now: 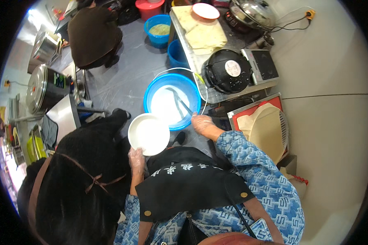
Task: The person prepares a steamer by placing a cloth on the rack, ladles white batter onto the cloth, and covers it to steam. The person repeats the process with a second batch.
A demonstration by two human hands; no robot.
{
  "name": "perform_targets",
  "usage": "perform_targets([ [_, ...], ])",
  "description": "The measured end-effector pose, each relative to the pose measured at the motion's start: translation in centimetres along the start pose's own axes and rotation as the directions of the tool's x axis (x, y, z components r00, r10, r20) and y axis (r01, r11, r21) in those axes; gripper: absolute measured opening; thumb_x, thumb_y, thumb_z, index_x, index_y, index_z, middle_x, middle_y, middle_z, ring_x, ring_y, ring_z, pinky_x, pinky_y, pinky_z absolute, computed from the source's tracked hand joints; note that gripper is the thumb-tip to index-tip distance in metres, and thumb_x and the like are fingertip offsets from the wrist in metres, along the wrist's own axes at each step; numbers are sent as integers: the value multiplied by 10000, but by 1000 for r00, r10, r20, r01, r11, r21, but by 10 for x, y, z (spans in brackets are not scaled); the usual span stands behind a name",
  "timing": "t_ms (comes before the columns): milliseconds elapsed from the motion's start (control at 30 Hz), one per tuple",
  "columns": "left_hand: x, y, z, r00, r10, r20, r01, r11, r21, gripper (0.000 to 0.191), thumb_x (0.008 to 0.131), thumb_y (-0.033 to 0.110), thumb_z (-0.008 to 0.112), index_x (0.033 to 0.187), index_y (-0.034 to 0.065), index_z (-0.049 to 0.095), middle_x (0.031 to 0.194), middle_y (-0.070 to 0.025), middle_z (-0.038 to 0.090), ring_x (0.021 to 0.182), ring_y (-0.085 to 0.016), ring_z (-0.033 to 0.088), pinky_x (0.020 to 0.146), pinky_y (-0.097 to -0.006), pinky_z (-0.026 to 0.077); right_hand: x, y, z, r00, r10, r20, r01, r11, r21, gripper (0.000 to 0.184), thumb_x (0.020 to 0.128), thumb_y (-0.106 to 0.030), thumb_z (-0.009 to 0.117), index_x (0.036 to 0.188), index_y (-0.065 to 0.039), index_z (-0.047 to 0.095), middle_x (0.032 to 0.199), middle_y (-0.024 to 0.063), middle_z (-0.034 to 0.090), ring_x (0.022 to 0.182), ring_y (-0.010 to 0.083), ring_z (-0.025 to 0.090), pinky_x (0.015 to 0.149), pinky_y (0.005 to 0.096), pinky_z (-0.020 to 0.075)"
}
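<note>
My left hand (137, 159), in a clear plastic glove, grips the near rim of a round white bowl (148, 134). Whether the bowl holds anything pale is hard to tell. Just beyond it, a blue plastic bucket (147, 99) with a raised white wire handle holds white liquid. My right hand (201, 122), gloved likewise, is closed on the handle of a dark utensil (184, 105) at the bucket's right rim. The utensil's far end lies in the white liquid, so its kind cannot be told. The bowl partly overlaps the bucket's near left rim from this view.
A person in black (89, 153) is close on my left; another person (93, 36) bends farther off. At right, a metal table (213, 97) bears a black rice cooker (227, 72) and a folded cloth (205, 36). Below it stands a red tray (276, 102). More blue buckets (161, 39) stand beyond.
</note>
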State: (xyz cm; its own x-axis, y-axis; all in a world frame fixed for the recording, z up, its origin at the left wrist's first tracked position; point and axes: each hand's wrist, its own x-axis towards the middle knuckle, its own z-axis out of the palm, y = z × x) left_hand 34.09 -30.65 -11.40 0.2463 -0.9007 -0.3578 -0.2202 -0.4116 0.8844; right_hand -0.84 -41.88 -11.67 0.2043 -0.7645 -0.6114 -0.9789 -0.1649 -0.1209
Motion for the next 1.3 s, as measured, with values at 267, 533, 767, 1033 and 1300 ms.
perform_targets([
  [267, 4, -12, -3, 1000, -21, 4, 21, 1000, -14, 378, 894, 119, 547, 1212, -73, 619, 1017, -216, 729, 911, -313, 701, 819, -405, 528, -10, 3, -13, 999, -38, -11, 38, 999, 2, 393, 1016, -121, 426, 1296, 126, 548, 1060, 255, 729, 989, 384, 728, 816, 479, 575],
  [533, 2, 3, -2, 1000, 6, 14, -8, 994, 113, 375, 899, 133, 526, 1205, -61, 621, 1016, -242, 718, 936, -366, 698, 826, -433, 525, -15, 7, -4, 997, -81, 10, 81, 996, 37, 398, 1019, -103, 402, 1322, 126, 522, 1045, 263, 727, 969, 401, 725, 810, 491, 574],
  [767, -1, 9, -4, 999, 36, 34, -45, 945, 324, 359, 897, 142, 530, 1167, -77, 620, 985, -265, 705, 894, -400, 679, 793, -444, 509, -14, 15, 2, 993, -115, -5, 115, 993, 4, 370, 980, -90, 464, 1295, 89, 534, 999, 237, 742, 941, 382, 737, 782, 477, 583],
  [1033, -11, 18, 1, 1000, -15, 3, 15, 996, 85, 379, 887, 169, 563, 1166, -77, 636, 1015, -231, 719, 900, -336, 686, 813, -415, 517, -16, 22, 5, 986, -166, 1, 166, 985, -53, 389, 1043, -115, 383, 1315, 132, 511, 891, 246, 733, 841, 403, 736, 695, 510, 579],
  [1300, -11, -13, -3, 997, 45, -57, -32, 974, 223, 369, 922, 187, 533, 1182, -60, 623, 1023, -278, 698, 932, -427, 679, 838, -466, 519, -22, 25, 4, 984, -179, -6, 177, 978, -111, 392, 1028, -100, 399, 1344, 110, 499, 876, 228, 736, 823, 388, 738, 688, 502, 575],
])
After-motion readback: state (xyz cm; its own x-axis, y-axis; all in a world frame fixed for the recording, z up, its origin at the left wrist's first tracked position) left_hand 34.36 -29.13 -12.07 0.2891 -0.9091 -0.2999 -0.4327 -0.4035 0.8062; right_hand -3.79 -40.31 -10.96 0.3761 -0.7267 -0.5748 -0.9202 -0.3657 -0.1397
